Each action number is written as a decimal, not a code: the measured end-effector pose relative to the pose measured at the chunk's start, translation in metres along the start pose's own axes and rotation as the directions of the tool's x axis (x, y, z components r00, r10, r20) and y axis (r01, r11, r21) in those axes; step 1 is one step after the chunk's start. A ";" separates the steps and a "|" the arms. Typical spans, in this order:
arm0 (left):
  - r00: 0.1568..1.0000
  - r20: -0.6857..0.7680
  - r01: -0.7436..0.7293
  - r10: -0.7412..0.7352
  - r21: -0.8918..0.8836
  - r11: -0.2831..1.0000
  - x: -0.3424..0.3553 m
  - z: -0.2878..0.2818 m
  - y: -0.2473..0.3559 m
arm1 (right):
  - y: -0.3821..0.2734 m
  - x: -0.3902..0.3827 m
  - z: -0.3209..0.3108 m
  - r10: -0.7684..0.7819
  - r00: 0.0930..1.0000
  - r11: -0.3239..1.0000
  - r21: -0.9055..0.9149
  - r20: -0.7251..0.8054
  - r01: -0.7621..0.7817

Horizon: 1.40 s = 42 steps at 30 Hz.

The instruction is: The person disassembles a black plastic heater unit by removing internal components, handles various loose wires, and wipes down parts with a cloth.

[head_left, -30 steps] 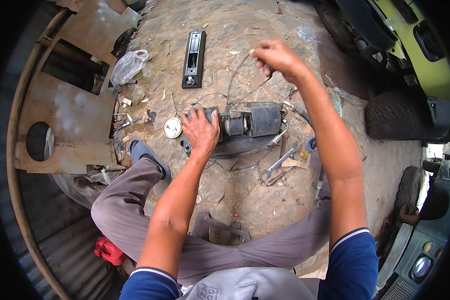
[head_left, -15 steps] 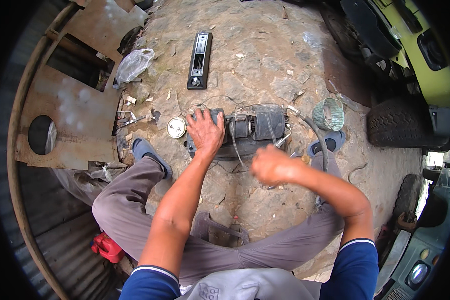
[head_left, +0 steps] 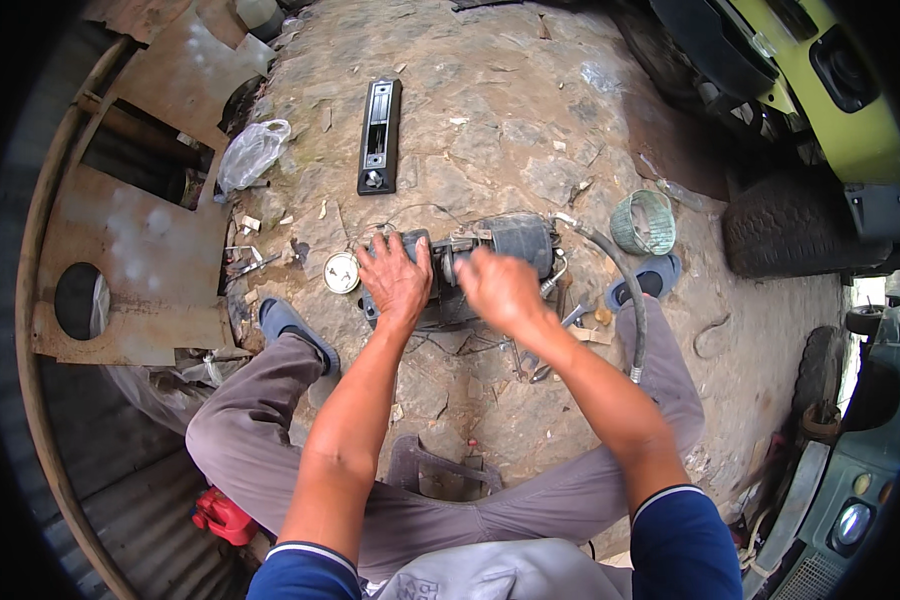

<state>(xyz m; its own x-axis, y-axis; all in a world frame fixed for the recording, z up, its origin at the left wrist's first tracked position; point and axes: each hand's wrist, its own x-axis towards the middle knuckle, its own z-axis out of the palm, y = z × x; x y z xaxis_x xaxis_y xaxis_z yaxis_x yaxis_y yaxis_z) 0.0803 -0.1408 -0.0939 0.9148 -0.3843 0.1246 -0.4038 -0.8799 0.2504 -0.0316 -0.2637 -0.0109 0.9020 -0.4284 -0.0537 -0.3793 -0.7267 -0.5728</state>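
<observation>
A black machine with cylinder-shaped parts, perhaps a small winch or compressor (head_left: 522, 244), lies on the stone ground between my feet. My left hand (head_left: 398, 278) rests on its left end, fingers spread and flat. Over its middle is my right hand (head_left: 505, 290), blurred by motion, its fingers curled inward; whatever they hold is hidden. Beside the machine's left end sits a round, white-faced piece (head_left: 341, 272), a gauge or a tin. A thick dark hose (head_left: 627, 275) curves from the machine's right side toward my right leg.
A long black-and-silver part (head_left: 379, 135) lies farther off. A green basket (head_left: 642, 223) stands at right, near a vehicle tyre (head_left: 795, 240). Loose tools (head_left: 570, 318) lie right of the machine. At left are a clear plastic bag (head_left: 254, 155), a cut-out board (head_left: 150, 250) and a red container (head_left: 224, 516).
My right hand has moved left and up, from the machine's near right side to over its middle. My left hand stays on the left end. The view has shifted slightly.
</observation>
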 end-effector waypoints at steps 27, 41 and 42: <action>0.995 0.096 0.041 -0.039 -0.022 0.999 -0.002 -0.005 0.002 | 0.022 0.119 -0.031 0.200 0.956 0.121 0.963 0.213 -0.240; 1.000 0.005 0.021 -0.020 -0.006 1.000 -0.004 0.002 -0.001 | 0.149 -0.082 -0.001 0.140 0.881 0.981 -0.187 0.451 -0.060; 1.000 0.006 0.013 -0.013 -0.007 1.000 -0.004 0.002 0.000 | 0.168 -0.089 0.003 0.274 0.880 0.950 -0.254 0.387 -0.184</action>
<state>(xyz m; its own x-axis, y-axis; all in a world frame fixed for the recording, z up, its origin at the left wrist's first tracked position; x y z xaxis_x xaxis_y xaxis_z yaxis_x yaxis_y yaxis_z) 0.0765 -0.1395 -0.0961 0.9200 -0.3746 0.1153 -0.3919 -0.8830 0.2584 -0.1747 -0.3456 -0.1049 0.7701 -0.3683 -0.5208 -0.5782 -0.7479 -0.3261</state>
